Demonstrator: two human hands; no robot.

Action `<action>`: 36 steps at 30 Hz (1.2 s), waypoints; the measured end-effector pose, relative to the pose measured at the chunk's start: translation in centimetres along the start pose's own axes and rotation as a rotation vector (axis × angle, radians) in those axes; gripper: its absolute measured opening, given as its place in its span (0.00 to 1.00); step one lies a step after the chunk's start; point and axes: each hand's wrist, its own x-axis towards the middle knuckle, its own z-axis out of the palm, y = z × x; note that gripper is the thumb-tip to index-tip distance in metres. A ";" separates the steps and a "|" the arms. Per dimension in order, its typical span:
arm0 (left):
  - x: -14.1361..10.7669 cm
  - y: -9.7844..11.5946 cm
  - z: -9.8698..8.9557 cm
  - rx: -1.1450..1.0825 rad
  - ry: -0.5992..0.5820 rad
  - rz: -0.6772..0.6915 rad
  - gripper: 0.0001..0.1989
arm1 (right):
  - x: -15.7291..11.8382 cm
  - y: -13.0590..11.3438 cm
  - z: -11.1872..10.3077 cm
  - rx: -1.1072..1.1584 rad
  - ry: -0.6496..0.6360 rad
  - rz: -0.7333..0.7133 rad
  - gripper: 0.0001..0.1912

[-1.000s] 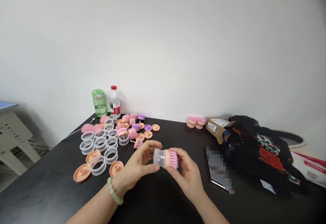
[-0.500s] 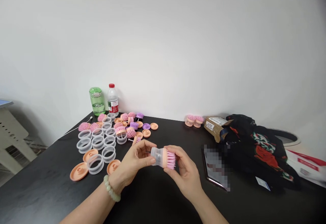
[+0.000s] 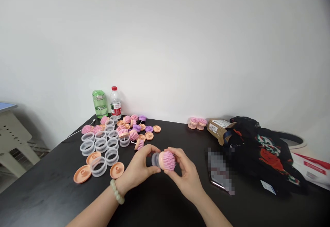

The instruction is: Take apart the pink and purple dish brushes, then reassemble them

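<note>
Between my two hands, above the black table, is a round brush head [image 3: 169, 161] with pink bristles and a peach base. A translucent plastic ring [image 3: 155, 160] sits against its base on the left. My left hand [image 3: 144, 163], with a beaded bracelet at the wrist, grips the ring between thumb and fingers. My right hand [image 3: 187, 173] curls round the bristle end, thumb below and fingers above. The palm side of the ring is partly hidden. Left of my hands lie more translucent rings [image 3: 98, 166], peach discs [image 3: 82, 174] and pink brush heads [image 3: 133, 135].
A green bottle [image 3: 99, 104] and a red-capped water bottle [image 3: 116, 102] stand at the back left. Two pink brush units [image 3: 197, 123] are by the wall. To the right are a cardboard box [image 3: 218, 130], a blurred phone [image 3: 220, 172] and a black patterned cloth bag [image 3: 268, 151].
The brush head has turned so its bristles face more toward me, and its ring shows less. Both hands still hold the pieces; the whole view has shifted slightly.
</note>
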 end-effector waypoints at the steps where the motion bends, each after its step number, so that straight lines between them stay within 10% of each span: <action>1: 0.0 -0.2 0.2 0.072 0.006 0.021 0.19 | -0.1 0.1 0.1 -0.024 -0.004 0.004 0.25; 5: -0.1 -0.8 1.0 0.131 0.008 0.047 0.18 | -0.3 0.6 0.2 0.002 0.000 0.022 0.26; 11: -0.2 0.3 0.6 -0.623 -0.160 -0.185 0.31 | -0.2 0.4 -0.3 0.180 0.016 -0.030 0.32; 16: -0.4 0.2 0.8 -0.749 -0.103 -0.190 0.31 | -0.2 0.0 0.0 -0.048 -0.066 -0.093 0.27; 22: 0.2 -1.4 1.2 -0.340 0.086 -0.139 0.24 | -0.5 1.4 0.7 -0.246 -0.232 0.043 0.23; 30: 1.0 1.2 -5.0 -0.347 0.783 0.007 0.20 | 1.4 5.1 2.0 -0.286 -0.174 0.223 0.20; 36: 1.1 0.4 -5.0 -0.429 0.727 -0.007 0.21 | 7.2 7.8 4.6 -0.395 -0.148 0.287 0.22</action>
